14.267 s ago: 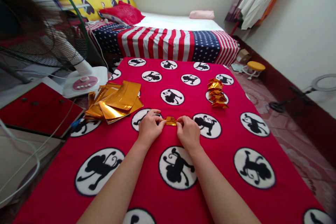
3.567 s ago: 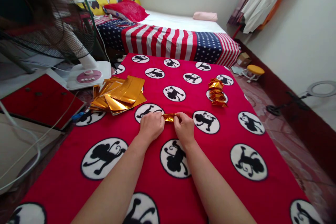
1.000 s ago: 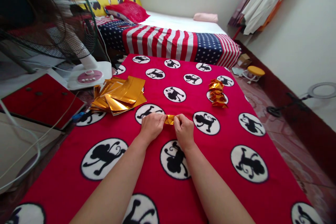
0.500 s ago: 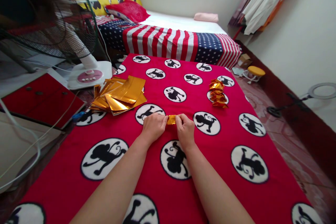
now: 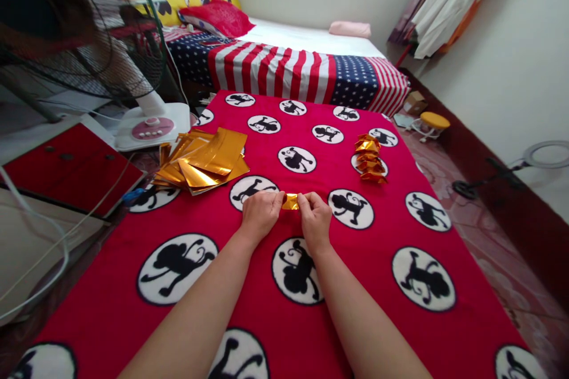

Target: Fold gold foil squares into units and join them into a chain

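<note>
A small folded piece of gold foil paper [image 5: 291, 202] is stretched between my two hands, just over the red cloth with monkey prints [image 5: 360, 260]. My left hand [image 5: 261, 212] pinches its left end between thumb and fingers. At the right end, my right hand [image 5: 316, 218] pinches it the same way. The fingertips cover both ends, so only the shiny middle shows. Beyond my left hand lies a loose pile of flat gold foil sheets [image 5: 208, 160]. Several folded gold foil pieces [image 5: 371, 159] stand in a row farther off to the right.
A white-based fan [image 5: 153, 121] stands at the left edge beside a red-fronted cabinet [image 5: 71, 160]. Behind the cloth is a bed with a stars-and-stripes cover [image 5: 275, 71]. On the right floor are a yellow stool [image 5: 434, 121] and a ring-shaped stand [image 5: 549, 154].
Both hands keep their pinch on the gold foil paper. My right hand has shifted very slightly to the right, and a little more of the foil shows.
</note>
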`<state>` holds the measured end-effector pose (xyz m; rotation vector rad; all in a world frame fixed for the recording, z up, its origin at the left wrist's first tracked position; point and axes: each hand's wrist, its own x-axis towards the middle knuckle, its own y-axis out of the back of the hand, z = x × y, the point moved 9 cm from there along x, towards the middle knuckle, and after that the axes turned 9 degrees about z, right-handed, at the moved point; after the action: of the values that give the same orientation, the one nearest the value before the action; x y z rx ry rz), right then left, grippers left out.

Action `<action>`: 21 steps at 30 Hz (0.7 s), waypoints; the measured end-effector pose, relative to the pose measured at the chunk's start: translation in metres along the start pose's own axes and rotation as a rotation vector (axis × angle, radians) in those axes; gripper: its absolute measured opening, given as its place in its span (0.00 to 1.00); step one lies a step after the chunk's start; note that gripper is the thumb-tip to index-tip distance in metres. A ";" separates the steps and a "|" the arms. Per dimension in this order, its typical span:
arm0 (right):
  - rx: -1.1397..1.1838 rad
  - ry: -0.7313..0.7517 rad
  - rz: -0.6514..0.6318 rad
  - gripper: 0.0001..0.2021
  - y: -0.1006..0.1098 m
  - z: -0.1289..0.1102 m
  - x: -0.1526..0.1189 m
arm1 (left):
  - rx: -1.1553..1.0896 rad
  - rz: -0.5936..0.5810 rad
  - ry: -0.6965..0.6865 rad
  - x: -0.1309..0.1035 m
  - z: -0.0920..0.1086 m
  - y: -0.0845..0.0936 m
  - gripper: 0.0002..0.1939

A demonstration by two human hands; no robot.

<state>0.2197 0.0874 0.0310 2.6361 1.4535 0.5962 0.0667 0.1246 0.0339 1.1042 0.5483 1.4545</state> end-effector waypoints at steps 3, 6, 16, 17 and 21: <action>-0.002 0.008 0.001 0.16 -0.001 0.000 -0.001 | -0.033 0.011 0.017 0.000 -0.001 0.000 0.24; -0.010 0.027 -0.005 0.16 -0.002 0.000 -0.002 | -0.082 0.015 0.054 -0.001 -0.002 0.001 0.24; -0.038 0.051 -0.019 0.16 -0.004 -0.003 -0.003 | -0.199 0.058 0.119 -0.002 -0.004 0.005 0.24; -0.038 0.050 -0.022 0.16 -0.004 -0.003 -0.003 | -0.198 0.061 0.118 -0.002 -0.004 0.005 0.24; -0.019 0.040 -0.012 0.16 -0.003 -0.003 -0.003 | -0.176 0.065 0.073 -0.001 -0.004 0.005 0.24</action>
<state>0.2150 0.0862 0.0325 2.6143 1.4654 0.6612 0.0608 0.1239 0.0362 0.9401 0.4293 1.5737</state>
